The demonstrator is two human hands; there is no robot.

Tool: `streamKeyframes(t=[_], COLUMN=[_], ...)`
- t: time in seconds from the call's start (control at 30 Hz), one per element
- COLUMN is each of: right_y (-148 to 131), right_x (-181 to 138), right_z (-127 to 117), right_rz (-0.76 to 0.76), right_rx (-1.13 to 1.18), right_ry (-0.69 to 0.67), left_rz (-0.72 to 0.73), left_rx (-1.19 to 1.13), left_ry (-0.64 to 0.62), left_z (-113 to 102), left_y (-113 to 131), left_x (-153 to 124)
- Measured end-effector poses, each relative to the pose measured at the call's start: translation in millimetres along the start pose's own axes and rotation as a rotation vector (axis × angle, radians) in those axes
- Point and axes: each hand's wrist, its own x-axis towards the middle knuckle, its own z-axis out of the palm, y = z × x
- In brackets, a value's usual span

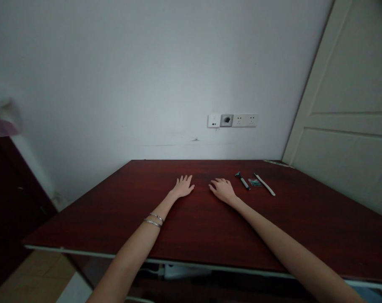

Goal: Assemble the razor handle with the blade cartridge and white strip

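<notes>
My left hand (183, 186) lies flat on the dark red tabletop with its fingers spread and nothing in it. To its right, my right hand (222, 189) rests palm down on the same surface, fingers apart and a little bent, holding nothing. Just beyond my right hand is a razor (242, 181) with a grey and black handle, its head pointing away from me. Beside the razor lies a small clear packet (255, 182) with something bluish-green in it. Farther right is a slim white stick-like tool (265, 184) with a thin dark tip.
The wooden table (178, 231) stands against a white wall with a row of sockets (238, 120). A pale door panel (351, 113) rises at the right. A thin flat strip (278, 163) lies at the table's back right corner. Under the front edge is a shelf with a white object (184, 271).
</notes>
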Motion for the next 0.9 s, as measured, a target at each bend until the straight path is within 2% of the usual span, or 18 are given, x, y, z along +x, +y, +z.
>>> streamKeyframes(t=[0.3,0.8,0.9], right_y=[3.3,-0.2,6.7], right_x=[2.0,0.6,3.5], right_z=[8.0,0.3,-6.0], right_rz=[0.021,-0.022,-0.025], right_rx=[0.123,0.015,-0.07], right_ry=[-0.082,-0.12,-0.06], left_rz=[0.033,0.038,0.039], left_rx=[-0.04,-0.008,-0.013], left_ry=[-0.058,-0.044,-0.048], left_z=[3.5,7.7,6.8], left_y=[3.6,0.6,0.6], left_x=[1.5,5.2,4.8])
